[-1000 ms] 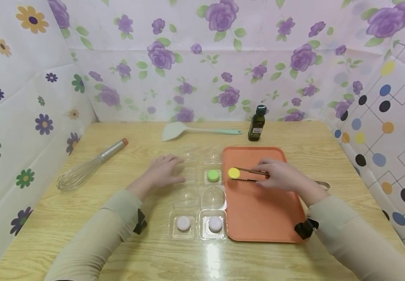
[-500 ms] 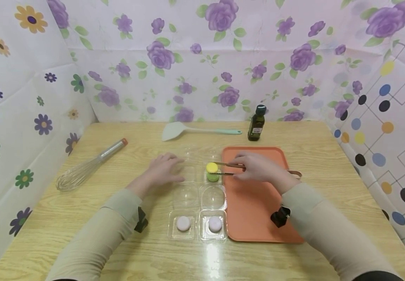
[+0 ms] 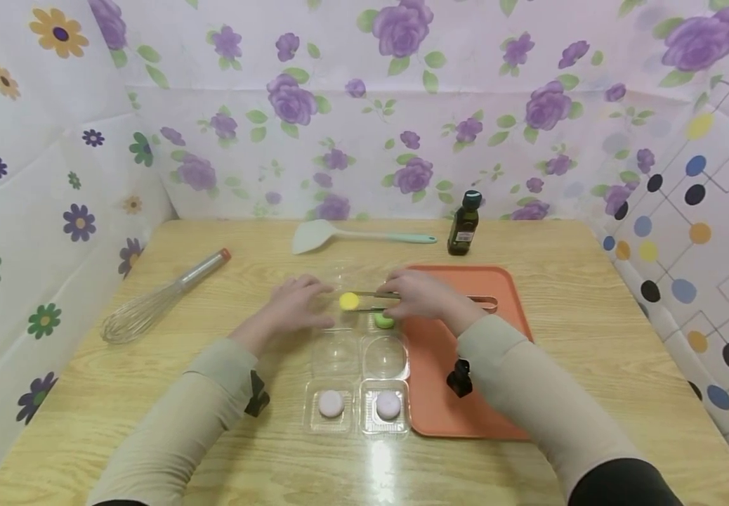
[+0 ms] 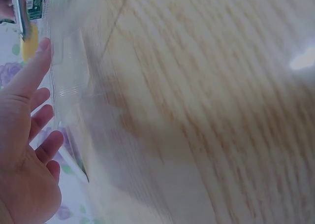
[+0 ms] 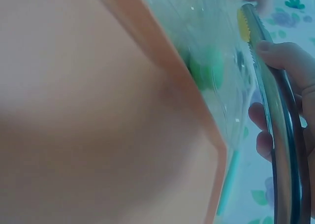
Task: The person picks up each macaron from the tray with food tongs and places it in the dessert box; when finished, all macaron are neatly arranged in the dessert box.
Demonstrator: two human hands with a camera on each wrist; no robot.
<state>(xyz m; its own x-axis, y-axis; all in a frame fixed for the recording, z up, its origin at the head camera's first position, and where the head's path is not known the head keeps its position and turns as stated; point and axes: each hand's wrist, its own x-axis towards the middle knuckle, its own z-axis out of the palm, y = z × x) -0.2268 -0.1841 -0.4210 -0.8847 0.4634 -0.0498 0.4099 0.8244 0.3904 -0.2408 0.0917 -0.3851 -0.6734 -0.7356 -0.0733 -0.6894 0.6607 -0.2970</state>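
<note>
My right hand [image 3: 418,299] holds metal tongs [image 5: 278,101], whose tips pinch a yellow macaron [image 3: 349,301]. The macaron hangs above the far left part of the clear plastic containers, with a green macaron [image 3: 384,320] to its right, partly hidden under the tongs and hand. My left hand [image 3: 295,303] is at the left edge of a clear plastic container [image 4: 71,61], its thumb extended and its other fingers loosely bent. Whether it touches the plastic I cannot tell. Two pale lilac macarons, a left one [image 3: 331,403] and a right one [image 3: 388,405], sit in the near containers.
An orange tray [image 3: 465,414] lies under my right forearm. Behind are a white spatula [image 3: 315,236] with a mint handle and a dark bottle [image 3: 463,225]. A whisk [image 3: 162,299] lies at the left. Patterned cloth walls [image 3: 364,154] border the table.
My right hand has carried the tongs and yellow macaron leftward from over the tray, passing above the green macaron. My left hand has stayed in place.
</note>
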